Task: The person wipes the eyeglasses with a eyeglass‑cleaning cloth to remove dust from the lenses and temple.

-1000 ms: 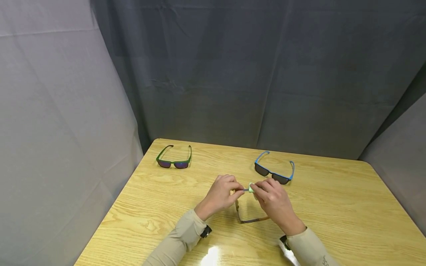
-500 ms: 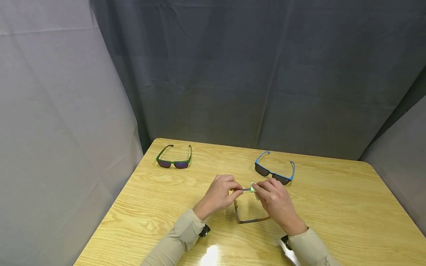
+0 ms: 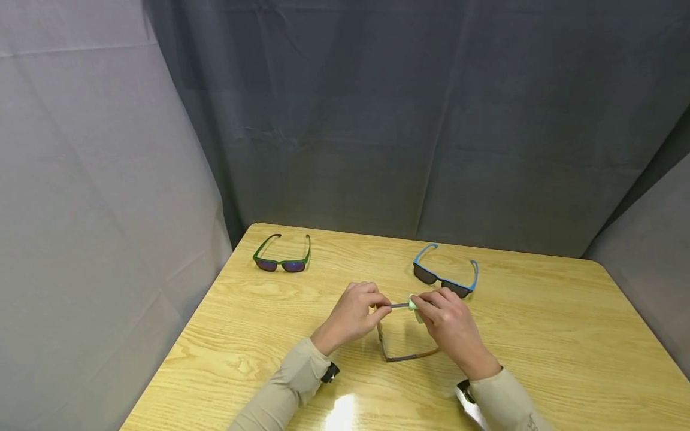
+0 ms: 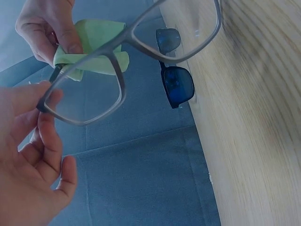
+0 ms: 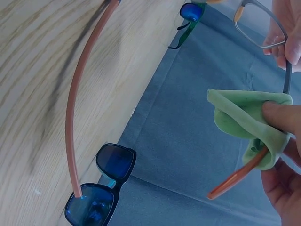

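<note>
A wood-grain table (image 3: 550, 341) lies under the work. Over it, the left hand (image 3: 351, 316) pinches the corner of the grey-framed glasses (image 4: 124, 37) by one hinge; the right hand (image 3: 451, 326) grips a green cloth (image 5: 251, 113), thumb against fingers. Glasses held up between both hands, nearer the person than the blue-framed sunglasses (image 3: 454, 288). Cloth wraps one temple arm (image 5: 238, 173), which protrudes orange past the folds. Step in hand, judged: wiping that arm. Next move likely calls for a light slide to its end, hinge steadied.
</note>
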`<state>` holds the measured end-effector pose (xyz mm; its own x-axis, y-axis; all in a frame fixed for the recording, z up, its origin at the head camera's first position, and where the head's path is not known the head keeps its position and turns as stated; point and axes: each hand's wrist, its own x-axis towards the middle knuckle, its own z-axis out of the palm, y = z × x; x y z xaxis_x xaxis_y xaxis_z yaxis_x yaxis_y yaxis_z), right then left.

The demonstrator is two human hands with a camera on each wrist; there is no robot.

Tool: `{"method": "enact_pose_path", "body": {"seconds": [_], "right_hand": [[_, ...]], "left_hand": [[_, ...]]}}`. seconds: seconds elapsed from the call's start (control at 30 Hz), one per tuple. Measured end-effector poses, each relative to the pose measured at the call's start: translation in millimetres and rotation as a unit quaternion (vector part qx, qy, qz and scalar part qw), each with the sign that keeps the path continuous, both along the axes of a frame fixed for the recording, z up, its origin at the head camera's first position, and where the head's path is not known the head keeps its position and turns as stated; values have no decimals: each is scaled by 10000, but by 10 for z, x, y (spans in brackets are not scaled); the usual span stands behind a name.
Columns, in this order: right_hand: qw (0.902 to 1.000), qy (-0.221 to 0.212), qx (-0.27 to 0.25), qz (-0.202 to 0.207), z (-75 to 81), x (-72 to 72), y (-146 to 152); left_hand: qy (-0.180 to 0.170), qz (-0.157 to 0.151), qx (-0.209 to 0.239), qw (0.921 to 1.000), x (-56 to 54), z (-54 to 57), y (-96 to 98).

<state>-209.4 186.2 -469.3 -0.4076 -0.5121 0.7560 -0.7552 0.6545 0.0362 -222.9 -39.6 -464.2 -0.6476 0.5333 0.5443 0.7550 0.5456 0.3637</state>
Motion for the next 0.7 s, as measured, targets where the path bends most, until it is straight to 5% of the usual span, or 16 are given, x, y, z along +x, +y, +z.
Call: {"method": "enact_pose_path", "body": {"seconds": [0.7], "right_hand": [[9997,-119,-21,-230,13,50,60]], "left_hand": [[-63,52,25,10000,44,4,-21]]}}
